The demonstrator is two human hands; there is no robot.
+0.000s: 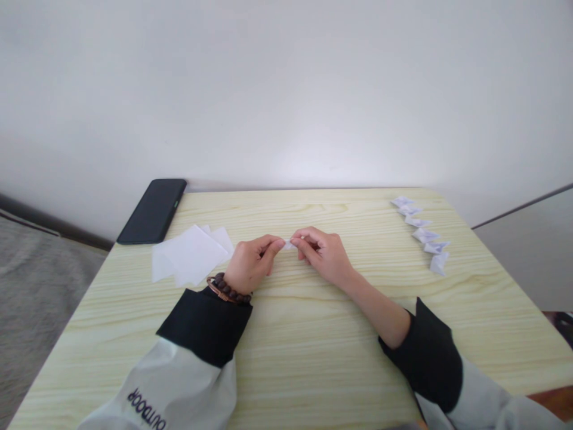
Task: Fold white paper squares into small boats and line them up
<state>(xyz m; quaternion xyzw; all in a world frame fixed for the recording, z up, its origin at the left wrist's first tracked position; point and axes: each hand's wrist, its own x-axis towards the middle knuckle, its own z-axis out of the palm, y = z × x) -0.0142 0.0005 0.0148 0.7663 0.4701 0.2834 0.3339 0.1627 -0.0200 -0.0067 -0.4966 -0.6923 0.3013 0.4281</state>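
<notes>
Between my two hands is a small folded white paper (pixel 289 244), mostly hidden by my fingers. My left hand (pixel 256 258) pinches its left end between thumb and forefinger. At the other end, the thumb and fingers of my right hand (pixel 323 253) are closed on it. Several loose square sheets of white paper (pixel 192 254) lie overlapping just left of my left hand. Off to the right, several small folded paper boats (pixel 425 235) stand in a slanting row, apart from my right hand.
A black phone (pixel 153 212) lies at the table's back left corner, near the sheets. The pale wood-grain table (pixel 304 358) meets a white wall (pixel 286 95) at its back edge. Grey fabric (pixel 42 298) shows beyond the table's left edge.
</notes>
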